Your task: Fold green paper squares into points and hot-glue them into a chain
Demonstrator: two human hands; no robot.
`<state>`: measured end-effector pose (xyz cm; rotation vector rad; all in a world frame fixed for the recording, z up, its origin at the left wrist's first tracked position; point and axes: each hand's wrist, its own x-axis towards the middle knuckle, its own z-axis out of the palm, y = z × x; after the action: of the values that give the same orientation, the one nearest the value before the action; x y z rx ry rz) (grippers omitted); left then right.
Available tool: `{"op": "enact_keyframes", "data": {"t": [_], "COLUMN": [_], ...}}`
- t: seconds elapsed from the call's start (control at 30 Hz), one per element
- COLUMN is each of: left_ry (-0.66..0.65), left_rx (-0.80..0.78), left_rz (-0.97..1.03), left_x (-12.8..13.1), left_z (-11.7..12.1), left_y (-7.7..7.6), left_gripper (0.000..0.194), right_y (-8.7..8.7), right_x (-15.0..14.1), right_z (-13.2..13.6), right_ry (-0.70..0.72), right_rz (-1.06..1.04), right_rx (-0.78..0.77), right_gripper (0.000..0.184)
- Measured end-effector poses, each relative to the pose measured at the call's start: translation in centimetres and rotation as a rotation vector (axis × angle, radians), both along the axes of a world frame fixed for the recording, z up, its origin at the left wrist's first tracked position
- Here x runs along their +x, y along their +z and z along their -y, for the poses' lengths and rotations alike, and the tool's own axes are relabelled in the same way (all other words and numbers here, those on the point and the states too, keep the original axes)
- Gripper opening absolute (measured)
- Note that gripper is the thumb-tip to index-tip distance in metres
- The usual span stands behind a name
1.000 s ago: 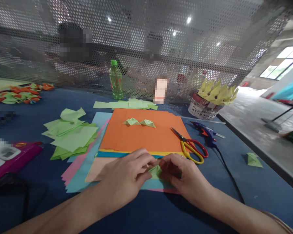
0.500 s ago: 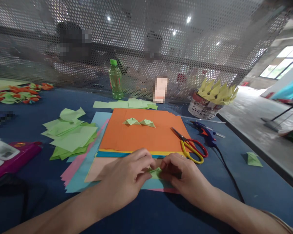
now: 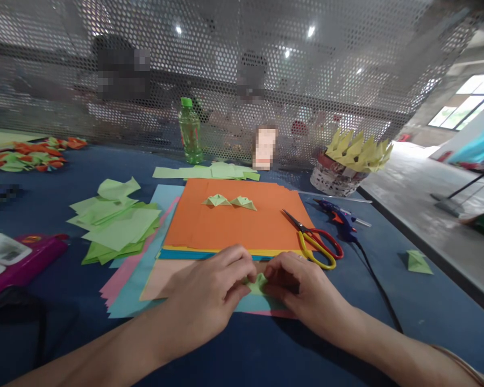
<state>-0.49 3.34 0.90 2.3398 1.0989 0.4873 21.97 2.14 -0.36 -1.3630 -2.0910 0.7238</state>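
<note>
Between my two hands is a small piece of light green paper point(image 3: 258, 285), partly folded and largely covered by my fingers. My left hand point(image 3: 221, 285) pinches its left side with thumb and fingers. On the right side, my right hand point(image 3: 300, 282) grips it the same way, fingers curled. Both hands rest over the near edge of a stack of coloured paper, with an orange sheet point(image 3: 234, 231) on top. Two folded green paper pieces point(image 3: 244, 202) lie on that orange sheet. Red and yellow handled scissors point(image 3: 314, 242) lie at its right edge.
A glue gun point(image 3: 342, 217) with a black cord lies right of the scissors. Green paper squares point(image 3: 121, 226) are piled at left, near a magenta device point(image 3: 32, 263). Behind stand a green bottle point(image 3: 191, 134) and a paper-decorated pot point(image 3: 333, 177), before a perforated metal screen point(image 3: 226, 70).
The green paper between my fingers shows slightly more, its middle raised into a small peak. Both hands stay in nearly the same place.
</note>
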Motion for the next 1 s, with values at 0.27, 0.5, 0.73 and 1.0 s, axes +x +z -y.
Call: {"op": "enact_keyframes", "data": {"t": [0.27, 0.5, 0.73, 1.0], "left_ry": [-0.027, -0.056, -0.075, 0.026], "left_rx": [0.022, 0.075, 0.101, -0.003], "left_rz": [0.012, -0.010, -0.005, 0.049], "left_x": [-0.19, -0.15, -0.37, -0.15], "left_z": [-0.09, 0.04, 0.07, -0.32], "left_y": [-0.65, -0.49, -0.76, -0.57], "left_gripper": [0.022, 0.030, 0.028, 0.016], "right_y": [-0.27, -0.15, -0.20, -0.35], "right_x": [0.01, -0.01, -0.02, 0.33], "right_z": [-0.03, 0.11, 0.00, -0.01], "right_ry": [-0.001, 0.001, -0.009, 0.103], "right_rz": [-0.007, 0.008, -0.007, -0.076], "right_rx": [0.014, 0.025, 0.006, 0.076], "right_gripper": [0.018, 0.019, 0.020, 0.029]}}
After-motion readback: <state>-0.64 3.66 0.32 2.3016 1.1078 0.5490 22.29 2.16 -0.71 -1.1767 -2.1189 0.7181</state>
